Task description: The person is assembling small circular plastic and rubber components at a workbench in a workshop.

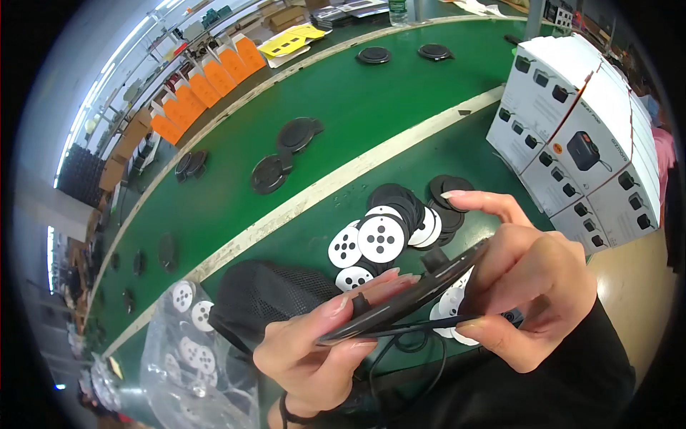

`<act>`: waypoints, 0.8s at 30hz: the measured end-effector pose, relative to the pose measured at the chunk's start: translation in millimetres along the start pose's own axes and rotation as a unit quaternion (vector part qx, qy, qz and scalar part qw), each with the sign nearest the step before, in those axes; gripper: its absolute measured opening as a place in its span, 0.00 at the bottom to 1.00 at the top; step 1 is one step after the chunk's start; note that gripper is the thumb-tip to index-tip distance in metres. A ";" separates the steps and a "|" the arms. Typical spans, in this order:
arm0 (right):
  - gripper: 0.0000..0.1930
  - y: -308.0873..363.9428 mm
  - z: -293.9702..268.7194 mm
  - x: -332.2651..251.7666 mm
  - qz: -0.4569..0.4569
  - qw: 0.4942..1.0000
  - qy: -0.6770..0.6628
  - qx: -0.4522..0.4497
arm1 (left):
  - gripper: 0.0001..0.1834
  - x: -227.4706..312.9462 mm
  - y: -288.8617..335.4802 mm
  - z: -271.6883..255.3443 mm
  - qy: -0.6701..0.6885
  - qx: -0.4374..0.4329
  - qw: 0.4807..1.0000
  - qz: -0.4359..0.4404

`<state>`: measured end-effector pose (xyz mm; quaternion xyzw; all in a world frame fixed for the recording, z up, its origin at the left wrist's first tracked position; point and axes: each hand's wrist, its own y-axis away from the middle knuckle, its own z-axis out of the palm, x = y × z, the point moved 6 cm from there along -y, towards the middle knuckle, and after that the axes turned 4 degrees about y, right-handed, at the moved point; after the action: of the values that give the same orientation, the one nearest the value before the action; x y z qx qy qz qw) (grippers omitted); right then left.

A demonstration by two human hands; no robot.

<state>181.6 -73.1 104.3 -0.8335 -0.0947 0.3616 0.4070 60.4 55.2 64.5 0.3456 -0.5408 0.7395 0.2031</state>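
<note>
- Left hand (307,350) clamped, fingers and thumb, on the black disc (414,294) I hold tilted between both hands.
- My right hand (547,286) grips its other end, index finger stretched out.
- Black cable (443,357) loops at five o'clock from it.
- Twelve o'clock: black and white round pads (381,239) piled on my green worktop (468,143).
- Nine o'clock: black mesh fabric (286,293), then a clear bag (232,400).
- Two o'clock: stacked white boxes (564,136).

The left hand (307,354) and right hand (547,282) hold a part (429,287) between them, above the near side of the bench (468,143). Just beyond it, a pile of discs (381,239) lies on the bench. Left of the pile sits a pouch (261,286); farther left, a plastic bag (163,339) with more discs inside. Boxes (568,136) stand stacked at right. Beyond a strip (393,150), the far surface (400,93) carries several lids (298,134).
</note>
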 end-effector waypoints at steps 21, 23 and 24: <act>0.10 -3.9 0.3 7.0 0.056 0.998 0.011 0.013 | 0.23 -0.3 15.0 -8.4 -0.059 0.213 0.975 -0.028; 0.09 -5.7 -0.1 7.3 0.058 0.998 0.021 0.022 | 0.23 -1.7 18.6 -7.2 -0.026 0.240 0.970 -0.036; 0.09 -6.3 -0.1 7.7 0.060 0.997 0.025 0.033 | 0.24 -3.1 19.8 -7.3 -0.065 0.251 0.964 -0.056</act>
<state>188.1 -65.6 105.0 -0.8323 -0.0223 0.3674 0.4145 47.0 55.7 47.9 0.4625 -0.3295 0.8150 0.1150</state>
